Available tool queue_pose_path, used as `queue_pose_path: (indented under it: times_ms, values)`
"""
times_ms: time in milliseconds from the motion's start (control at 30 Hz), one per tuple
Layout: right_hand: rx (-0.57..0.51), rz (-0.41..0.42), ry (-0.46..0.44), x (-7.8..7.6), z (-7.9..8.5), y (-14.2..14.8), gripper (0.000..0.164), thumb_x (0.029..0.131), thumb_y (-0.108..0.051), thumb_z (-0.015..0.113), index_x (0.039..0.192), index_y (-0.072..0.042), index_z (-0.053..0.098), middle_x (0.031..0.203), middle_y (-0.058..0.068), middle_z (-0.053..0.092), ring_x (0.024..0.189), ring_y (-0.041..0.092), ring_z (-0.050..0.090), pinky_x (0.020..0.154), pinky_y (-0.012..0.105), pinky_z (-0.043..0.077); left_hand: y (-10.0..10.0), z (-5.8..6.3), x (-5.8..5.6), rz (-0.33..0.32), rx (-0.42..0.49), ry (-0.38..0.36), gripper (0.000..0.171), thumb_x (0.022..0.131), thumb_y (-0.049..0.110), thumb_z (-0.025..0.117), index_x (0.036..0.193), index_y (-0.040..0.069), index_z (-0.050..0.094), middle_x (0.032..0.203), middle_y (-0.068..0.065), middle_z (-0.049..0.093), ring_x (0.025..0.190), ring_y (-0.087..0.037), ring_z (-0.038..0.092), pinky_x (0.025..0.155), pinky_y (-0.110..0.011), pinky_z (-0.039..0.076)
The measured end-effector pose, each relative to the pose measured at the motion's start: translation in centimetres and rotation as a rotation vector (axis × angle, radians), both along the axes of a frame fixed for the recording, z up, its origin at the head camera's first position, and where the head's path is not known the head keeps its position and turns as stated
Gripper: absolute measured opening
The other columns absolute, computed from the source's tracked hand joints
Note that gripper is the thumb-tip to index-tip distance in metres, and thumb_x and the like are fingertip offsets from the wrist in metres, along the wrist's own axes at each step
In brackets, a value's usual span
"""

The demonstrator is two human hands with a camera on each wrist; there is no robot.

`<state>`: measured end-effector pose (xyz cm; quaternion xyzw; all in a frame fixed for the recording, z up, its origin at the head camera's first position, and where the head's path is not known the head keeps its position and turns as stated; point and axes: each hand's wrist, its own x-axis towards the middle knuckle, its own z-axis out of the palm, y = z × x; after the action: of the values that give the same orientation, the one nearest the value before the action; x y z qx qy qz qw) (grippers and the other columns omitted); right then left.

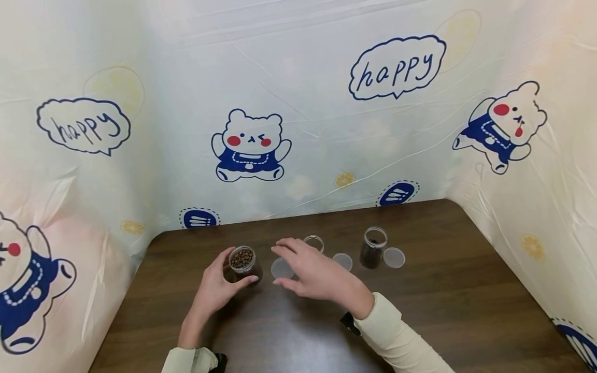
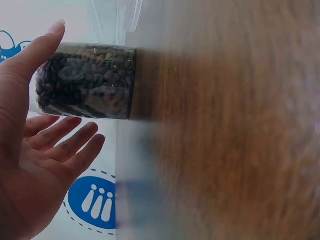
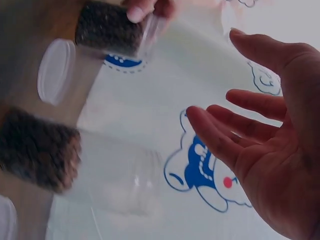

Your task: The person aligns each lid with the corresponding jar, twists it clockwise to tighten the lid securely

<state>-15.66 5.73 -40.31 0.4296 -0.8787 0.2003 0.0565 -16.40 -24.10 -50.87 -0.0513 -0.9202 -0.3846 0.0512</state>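
My left hand (image 1: pixel 219 287) holds a clear jar (image 1: pixel 252 270) nearly full of brown coffee beans (image 1: pixel 242 257), thumb on the near side and fingers around the far side. In the left wrist view the jar's base meets the wooden table, with the thumb by its rim. My right hand (image 1: pixel 314 269) hovers with fingers spread and nothing in its grasp. It partly hides a second clear jar (image 1: pixel 313 243), which the right wrist view shows about half full of beans (image 3: pixel 40 150). A round translucent lid (image 1: pixel 281 269) lies between the two hands.
To the right stands a third open jar (image 1: pixel 371 251) with dark contents, and a lid (image 1: pixel 394 257) lies beside it. Another lid (image 1: pixel 343 261) is just past my right hand. A printed curtain (image 1: pixel 308 129) rises behind the brown table (image 1: pixel 448 290).
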Motion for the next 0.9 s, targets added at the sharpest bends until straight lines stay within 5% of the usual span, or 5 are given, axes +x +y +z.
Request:
queue_pose_path:
  times_ms: [333, 633, 900]
  values:
    - [0.127, -0.057, 0.012, 0.5, -3.5, -2.9, 0.060, 0.103, -0.047, 0.065, 0.149, -0.009, 0.055, 0.152, 0.010, 0.055, 0.140, 0.025, 0.055, 0.110, 0.036, 0.054, 0.0, 0.0, 0.1, 0.007, 0.026, -0.004, 0.102, 0.079, 0.051, 0.091, 0.156, 0.007, 0.040, 0.142, -0.018, 0.063, 0.128, -0.038, 0.065, 0.105, -0.057, 0.056]
    - [0.159, -0.155, -0.107, -0.1, -6.7, -5.0, 0.060, 0.103, -0.043, 0.067, 0.150, -0.009, 0.053, 0.156, 0.014, 0.051, 0.144, 0.030, 0.050, 0.110, 0.038, 0.055, 0.0, -0.4, 0.1, 0.018, 0.060, -0.011, 0.096, 0.079, 0.051, 0.090, 0.153, 0.012, 0.044, 0.142, -0.016, 0.063, 0.129, -0.037, 0.065, 0.106, -0.058, 0.056]
    - [0.165, -0.274, -0.173, -0.7, -7.9, -6.1, 0.059, 0.103, -0.037, 0.068, 0.151, -0.006, 0.052, 0.155, 0.021, 0.051, 0.145, 0.040, 0.044, 0.115, 0.048, 0.050, 0.1, -0.5, -0.1, 0.020, 0.079, -0.017, 0.090, 0.079, 0.049, 0.091, 0.150, 0.013, 0.048, 0.142, -0.015, 0.064, 0.128, -0.036, 0.066, 0.105, -0.057, 0.056]
